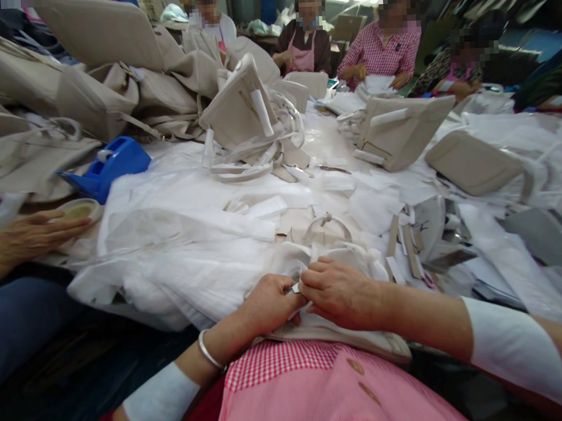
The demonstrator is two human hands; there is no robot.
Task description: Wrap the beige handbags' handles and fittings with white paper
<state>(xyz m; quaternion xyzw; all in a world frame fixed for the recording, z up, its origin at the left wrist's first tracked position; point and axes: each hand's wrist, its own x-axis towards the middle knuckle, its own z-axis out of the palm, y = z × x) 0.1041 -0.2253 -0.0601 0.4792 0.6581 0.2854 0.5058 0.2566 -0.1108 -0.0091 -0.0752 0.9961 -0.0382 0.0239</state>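
My left hand (pixel 274 302) and my right hand (pixel 344 292) meet close to my body, fingers closed. Pinched between them is a small white strip (pixel 295 288), mostly covered by the fingers. Beneath both hands lies a beige handbag (pixel 386 344), its lower edge against my apron. White wrapping (pixel 286 257) bunches just beyond my fingertips. A pale curved handle (pixel 331 221), with a knot-like bit on top, rises behind the wrapping.
White sheets (pixel 169 241) cover much of the table. Beige bags (pixel 238 106) pile up at the back and left. A blue scoop-like container (pixel 109 166) stands left, near another person's hand (pixel 32 239) on a round dish (pixel 80 210). Cardboard strips (pixel 409 248) lie right. Several people work opposite.
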